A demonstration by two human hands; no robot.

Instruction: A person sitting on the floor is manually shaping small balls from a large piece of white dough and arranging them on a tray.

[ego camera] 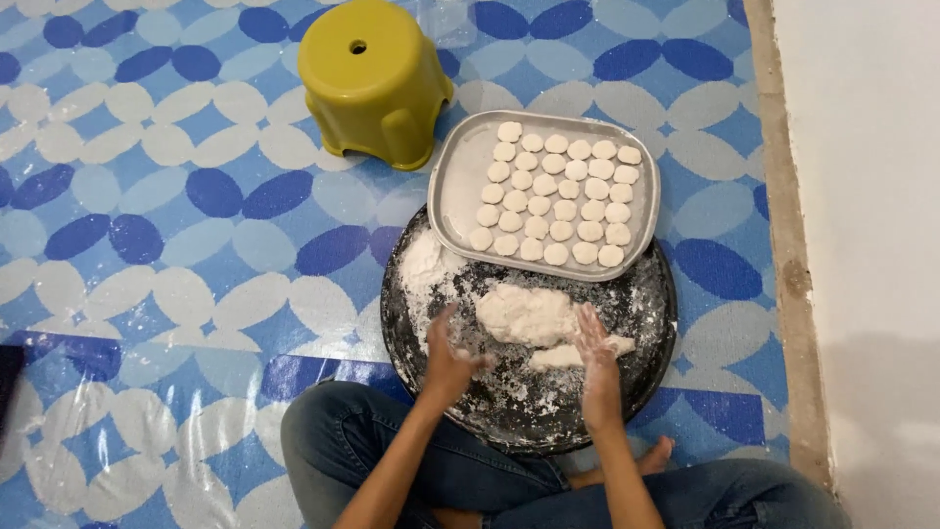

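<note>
Floured hands — left hand cupped empty, right hand flat, rolling a dough strip on the round black tray; light, even pressure suits.

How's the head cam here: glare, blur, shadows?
Head view: glare streaks on the glossy floor mat; left hand slightly motion-blurred, right hand sharper; dough discs on the metal tray crisp; soft shadow on the wall lower right; lighting even, mild wide-angle bending at edges.
</note>
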